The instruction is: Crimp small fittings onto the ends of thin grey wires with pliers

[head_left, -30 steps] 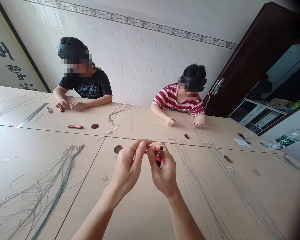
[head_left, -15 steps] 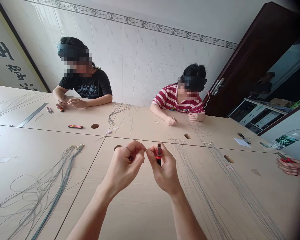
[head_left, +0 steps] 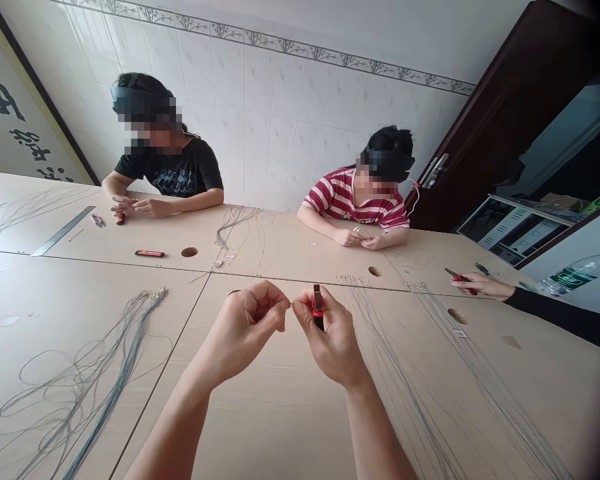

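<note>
Lighter (head_left: 317, 308), red and black with a metal top, stands nearly upright in my right hand (head_left: 334, 333), around the middle of the view and above the table (head_left: 260, 427). At the far left, loose thin cords (head_left: 35, 203) lie on the table, and next to them a metal ruler (head_left: 64, 231) is placed slantwise. Behind it sits a person in a black T-shirt (head_left: 185, 170), whose two hands are close together, near a small orange-and-black object (head_left: 121, 219). Closer to me, a long bundle of grey-green cords (head_left: 127, 372) spreads out, with its shiny ends gathered at the far tip. Beyond this bundle lies a dark flat case with red marking (head_left: 149, 253).

Then comes my left hand (head_left: 253, 327): the fingers are clenched, with the thumb pressed toward the forefinger. What is between these tips is too small for me to tell. They meet, or almost meet, the tips of my right hand; I cannot tell which. My right fingers are grasping the lighter, and the thumb and forefinger are brought together in front of it.

Across the table, a little to the right, sits a person in a striped shirt (head_left: 355, 193). Farther right, another person's hand (head_left: 493, 287) holds a red-handled tool (head_left: 464, 282), and a clear bottle (head_left: 580, 272) is near the edge.
</note>
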Demonstrator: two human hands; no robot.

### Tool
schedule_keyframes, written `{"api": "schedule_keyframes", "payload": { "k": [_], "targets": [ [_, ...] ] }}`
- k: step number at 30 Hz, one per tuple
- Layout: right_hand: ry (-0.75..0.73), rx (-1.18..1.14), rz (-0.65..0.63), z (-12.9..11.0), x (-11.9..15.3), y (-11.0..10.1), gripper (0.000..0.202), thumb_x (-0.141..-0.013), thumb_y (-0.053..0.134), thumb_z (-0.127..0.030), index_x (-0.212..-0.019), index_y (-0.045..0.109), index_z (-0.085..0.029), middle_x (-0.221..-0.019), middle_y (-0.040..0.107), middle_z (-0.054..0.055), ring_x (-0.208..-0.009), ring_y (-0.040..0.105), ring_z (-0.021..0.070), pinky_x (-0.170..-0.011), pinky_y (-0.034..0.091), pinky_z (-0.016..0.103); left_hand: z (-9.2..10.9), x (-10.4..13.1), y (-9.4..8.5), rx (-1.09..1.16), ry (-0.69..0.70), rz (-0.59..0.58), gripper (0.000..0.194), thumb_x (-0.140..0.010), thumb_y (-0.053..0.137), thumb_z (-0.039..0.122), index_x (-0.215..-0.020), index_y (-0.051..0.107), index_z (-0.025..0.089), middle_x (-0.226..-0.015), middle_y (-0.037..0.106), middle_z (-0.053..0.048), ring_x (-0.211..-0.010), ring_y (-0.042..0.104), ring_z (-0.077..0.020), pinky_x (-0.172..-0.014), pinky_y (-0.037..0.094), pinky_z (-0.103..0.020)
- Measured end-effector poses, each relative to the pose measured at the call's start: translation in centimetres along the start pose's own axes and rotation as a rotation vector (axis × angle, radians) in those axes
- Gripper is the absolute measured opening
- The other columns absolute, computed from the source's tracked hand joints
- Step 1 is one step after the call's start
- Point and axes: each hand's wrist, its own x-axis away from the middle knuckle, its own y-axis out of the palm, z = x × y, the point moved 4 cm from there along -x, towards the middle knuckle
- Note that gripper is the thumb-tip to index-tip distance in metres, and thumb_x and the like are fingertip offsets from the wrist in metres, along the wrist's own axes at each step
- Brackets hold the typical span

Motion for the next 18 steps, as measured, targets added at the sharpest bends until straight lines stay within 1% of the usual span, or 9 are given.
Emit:
{"api": "schedule_keyframes", "payload": {
  "k": [3,5,7,10,12,14,18],
  "targets": [
    [0.006,-0.018,0.016,0.2,0.0,0.0,0.019,-0.095,0.052,-0.032,-0.08,0.051,-0.021,-0.072,0.051,-0.001,-0.064,0.045,0.012,-0.061,0.04,0.025,-0.1,-0.1,0.0,0.049,-0.022,-0.01,0.019,-0.088,0.052,0.025,-0.07,0.055,0.017,-0.058,0.052,0.004,-0.048,0.031,-0.0067,-0.044,0.025,-0.02],
    [0.014,-0.032,0.05,0.5,0.1,-0.2,0.013,-0.094,0.055,-0.032,-0.088,0.056,-0.021,-0.077,0.056,-0.001,-0.068,0.05,0.0128,-0.064,0.043,0.026,-0.2,-0.2,0.1,0.101,-0.035,0.01,0.019,-0.087,0.054,0.027,-0.071,0.054,0.017,-0.057,0.052,0.004,-0.046,0.029,-0.006,-0.043,0.024,-0.02],
    [0.026,-0.017,0.092,0.8,0.1,-0.3,0.012,-0.093,0.056,-0.033,-0.095,0.058,-0.021,-0.081,0.058,0.0,-0.07,0.053,0.0135,-0.066,0.045,0.026,-0.3,-0.3,0.0,0.143,-0.043,0.065,0.018,-0.087,0.054,0.027,-0.072,0.054,0.018,-0.058,0.054,0.004,-0.045,0.03,-0.0056,-0.042,0.025,-0.02],
    [0.021,0.056,0.146,1.0,0.2,-0.4,0.012,-0.093,0.057,-0.033,-0.093,0.058,-0.021,-0.082,0.06,0.001,-0.071,0.056,0.0145,-0.069,0.047,0.028,-0.5,-0.5,-0.2,0.13,-0.034,0.194,0.017,-0.087,0.053,0.027,-0.074,0.055,0.018,-0.058,0.056,0.003,-0.045,0.035,-0.006,-0.043,0.028,-0.019],
    [0.013,0.082,0.169,1.0,0.3,-0.4,0.012,-0.093,0.056,-0.032,-0.093,0.059,-0.021,-0.084,0.062,0.002,-0.073,0.057,0.0153,-0.071,0.048,0.029,-0.5,-0.6,-0.3,0.09,-0.021,0.238,0.016,-0.087,0.054,0.026,-0.073,0.056,0.018,-0.058,0.056,0.003,-0.046,0.035,-0.0062,-0.043,0.028,-0.019],
    [0.012,0.086,0.18,0.9,0.3,-0.4,0.013,-0.093,0.056,-0.033,-0.098,0.059,-0.021,-0.087,0.063,0.003,-0.075,0.059,0.0161,-0.072,0.049,0.03,-0.5,-0.5,0.0,0.054,-0.02,0.222,0.015,-0.086,0.054,0.024,-0.072,0.056,0.017,-0.058,0.055,0.004,-0.046,0.034,-0.0062,-0.043,0.027,-0.019],
    [-0.012,0.108,0.182,0.8,0.2,-0.6,0.016,-0.094,0.055,-0.032,-0.107,0.059,-0.023,-0.091,0.064,0.004,-0.082,0.061,0.0175,-0.079,0.05,0.033,-0.6,-0.3,0.8,0.032,-0.031,0.136,0.018,-0.088,0.053,0.027,-0.073,0.055,0.018,-0.058,0.052,0.004,-0.047,0.03,-0.0064,-0.042,0.025,-0.019]
  ]
}}
